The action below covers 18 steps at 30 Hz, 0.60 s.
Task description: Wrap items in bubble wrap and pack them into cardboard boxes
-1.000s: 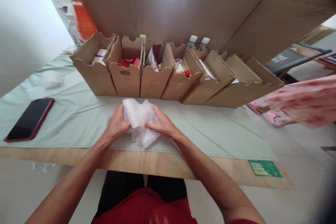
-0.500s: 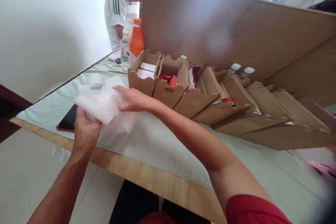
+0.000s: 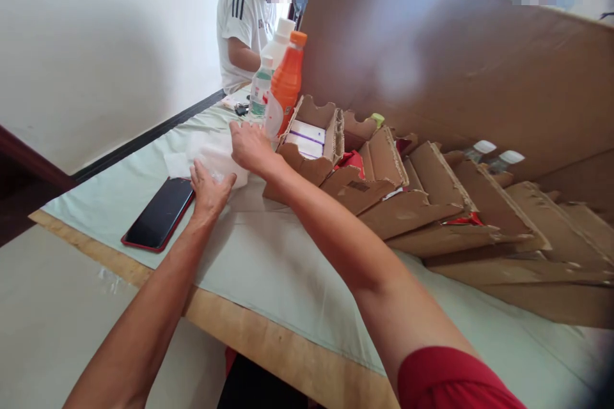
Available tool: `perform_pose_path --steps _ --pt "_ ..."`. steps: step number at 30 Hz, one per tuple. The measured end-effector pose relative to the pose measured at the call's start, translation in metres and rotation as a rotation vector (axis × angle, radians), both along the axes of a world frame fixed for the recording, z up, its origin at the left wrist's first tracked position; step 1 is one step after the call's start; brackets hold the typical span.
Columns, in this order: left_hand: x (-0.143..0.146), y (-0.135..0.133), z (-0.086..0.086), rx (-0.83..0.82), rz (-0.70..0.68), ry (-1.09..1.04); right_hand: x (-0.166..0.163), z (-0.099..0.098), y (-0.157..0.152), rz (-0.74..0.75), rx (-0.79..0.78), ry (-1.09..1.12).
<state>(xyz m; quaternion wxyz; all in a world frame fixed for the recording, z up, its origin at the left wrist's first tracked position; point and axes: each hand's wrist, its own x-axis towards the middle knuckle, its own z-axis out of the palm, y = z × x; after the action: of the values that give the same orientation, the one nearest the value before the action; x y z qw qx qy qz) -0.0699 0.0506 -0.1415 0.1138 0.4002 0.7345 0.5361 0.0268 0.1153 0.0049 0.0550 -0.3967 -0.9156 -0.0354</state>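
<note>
Translucent white plastic bags (image 3: pixel 218 148) lie in a loose, flattened stack on the pale green tablecloth. My left hand (image 3: pixel 207 190) rests on the near edge of the stack, its fingers spread and the thumb out to the right. At the stack's right side, my right hand (image 3: pixel 252 148) has its fingers curled against the plastic; its palm is turned away and the fingertips are partly hidden. A black-screened phone (image 3: pixel 160 214) in a red case lies just left of my left wrist.
Right of my right hand, cardboard file boxes (image 3: pixel 369 188) lean in a row before a tall cardboard panel (image 3: pixel 432 57). An orange bottle (image 3: pixel 288 77) and a clear bottle (image 3: pixel 260 86) stand behind it. A person in a white shirt (image 3: pixel 242 19) is at the far end.
Both hands have moved forward and the plastic, held up over the table before, is now down on the cloth. My left hand has let go and spread its fingers. The view has shifted left.
</note>
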Motion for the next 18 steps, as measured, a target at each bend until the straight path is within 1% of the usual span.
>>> perform_pose_path --steps 3,5,8,10,12,14,16,18 --pt "0.012 -0.011 0.002 0.000 0.005 -0.001 0.012 -0.023 -0.024 -0.028 -0.040 0.088" --pt "0.021 -0.017 0.003 0.025 -0.014 0.047 0.014 -0.042 -0.029 -0.056 -0.108 0.143" --pt "0.032 -0.021 0.003 -0.001 -0.056 0.149 0.011 -0.068 -0.016 -0.083 -0.186 0.179" --pt "0.035 -0.021 0.002 -0.031 -0.083 0.187 0.007 -0.079 -0.003 -0.096 -0.195 0.186" --pt "0.034 -0.021 -0.001 -0.040 -0.088 0.211 0.003 -0.082 0.005 -0.118 -0.194 0.201" --pt "0.031 -0.020 -0.004 -0.056 -0.082 0.243 0.002 -0.080 0.002 -0.146 -0.194 0.214" --pt "0.027 -0.019 -0.008 -0.081 -0.091 0.273 0.004 -0.074 -0.012 -0.171 -0.198 0.227" --pt "0.024 -0.018 -0.010 -0.089 -0.118 0.285 0.011 -0.066 -0.037 -0.147 -0.186 0.263"
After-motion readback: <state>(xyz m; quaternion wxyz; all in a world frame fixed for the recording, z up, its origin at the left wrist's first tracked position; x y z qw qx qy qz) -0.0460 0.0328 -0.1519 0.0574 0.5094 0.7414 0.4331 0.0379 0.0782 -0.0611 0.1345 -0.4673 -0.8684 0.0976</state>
